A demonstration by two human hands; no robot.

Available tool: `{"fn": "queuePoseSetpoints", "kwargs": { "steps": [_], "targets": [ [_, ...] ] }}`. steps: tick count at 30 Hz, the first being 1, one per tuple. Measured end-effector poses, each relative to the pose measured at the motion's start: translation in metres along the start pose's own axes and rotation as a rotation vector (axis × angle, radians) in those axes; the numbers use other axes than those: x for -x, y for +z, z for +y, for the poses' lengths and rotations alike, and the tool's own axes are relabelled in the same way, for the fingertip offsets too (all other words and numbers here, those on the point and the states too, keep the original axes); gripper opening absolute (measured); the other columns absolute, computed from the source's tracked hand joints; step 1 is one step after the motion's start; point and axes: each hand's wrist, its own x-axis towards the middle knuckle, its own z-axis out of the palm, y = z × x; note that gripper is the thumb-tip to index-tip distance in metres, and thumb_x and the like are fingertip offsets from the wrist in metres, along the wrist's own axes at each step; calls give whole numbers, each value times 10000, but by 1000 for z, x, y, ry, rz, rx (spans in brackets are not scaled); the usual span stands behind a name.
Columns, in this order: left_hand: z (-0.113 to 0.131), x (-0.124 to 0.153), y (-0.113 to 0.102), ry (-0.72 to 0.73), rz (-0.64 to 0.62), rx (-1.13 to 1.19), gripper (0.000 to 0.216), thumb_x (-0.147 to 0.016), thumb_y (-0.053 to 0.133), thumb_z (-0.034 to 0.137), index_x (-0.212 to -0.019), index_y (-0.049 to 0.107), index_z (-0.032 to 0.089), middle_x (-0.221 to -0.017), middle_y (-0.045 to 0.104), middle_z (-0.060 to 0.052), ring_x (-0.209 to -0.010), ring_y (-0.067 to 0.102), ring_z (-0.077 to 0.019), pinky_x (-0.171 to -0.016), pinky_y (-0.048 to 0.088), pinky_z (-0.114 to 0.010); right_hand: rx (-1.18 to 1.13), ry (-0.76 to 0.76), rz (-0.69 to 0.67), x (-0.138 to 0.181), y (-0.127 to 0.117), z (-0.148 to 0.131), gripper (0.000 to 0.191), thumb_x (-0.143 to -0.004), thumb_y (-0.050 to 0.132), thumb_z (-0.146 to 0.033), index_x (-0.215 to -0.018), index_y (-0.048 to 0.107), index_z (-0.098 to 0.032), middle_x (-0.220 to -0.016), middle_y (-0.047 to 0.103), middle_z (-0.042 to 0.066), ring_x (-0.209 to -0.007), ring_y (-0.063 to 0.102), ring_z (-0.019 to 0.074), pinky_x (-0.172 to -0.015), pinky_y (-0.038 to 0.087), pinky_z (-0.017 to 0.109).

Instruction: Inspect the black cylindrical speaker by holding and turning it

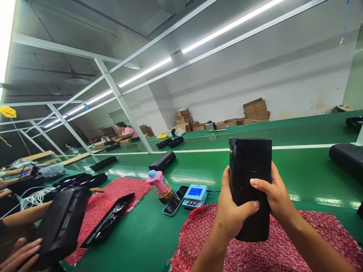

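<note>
Black speaker (249,177) upright, clasped between left hand (231,213) at 8 o'clock, right hand (273,194) at 3 o'clock; over red bubble wrap (326,234).

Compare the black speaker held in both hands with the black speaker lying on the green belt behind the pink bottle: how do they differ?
The held speaker stands upright; the belt speaker lies flat on its long side. The held speaker is gripped by the left hand and right hand above red bubble wrap; the belt speaker rests untouched on the green belt. The held speaker shows a smooth, glossy face; the belt speaker looks matte. Both are black and elongated.
</note>
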Motion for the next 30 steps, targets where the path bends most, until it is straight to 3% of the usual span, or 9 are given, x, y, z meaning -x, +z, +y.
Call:
{"fn": "queuePoseSetpoints", "kwargs": {
  "steps": [13, 24, 30],
  "targets": [
    [1, -4, -3, -2, -32, 56, 993, -593, 766, 205, -1428, 228, 230, -1342, 511, -93, -1211, 511, -317, -1029, 438, -464, 58, -45, 56, 2, 6, -4, 684, -582, 805, -384, -1162, 475, -237, -1051, 628, 59, -945, 610, 265, -830, 541, 413],
    [2, -2, -6, -16, -47, 97, 1064, -579, 797, 212, -1438, 169, 235, -1322, 527, -118, -1183, 540, -335, -987, 473, -476, 131, -112, -195, 4, -7, 1, 799, -693, 795, -358, -1336, 325, -284, -1233, 550, 67, -1105, 564, 247, -960, 491, 407],
    [-4, -3, -5, 44, -48, 80, 990, -676, 791, 352, -1449, 190, 208, -1349, 501, -142, -1225, 513, -330, -1061, 422, -485, 150, -117, -45, 9, -1, 1, 832, -639, 808, -350, -1335, 358, -288, -1263, 529, 96, -1121, 556, 292, -984, 480, 481]
  ]
}}
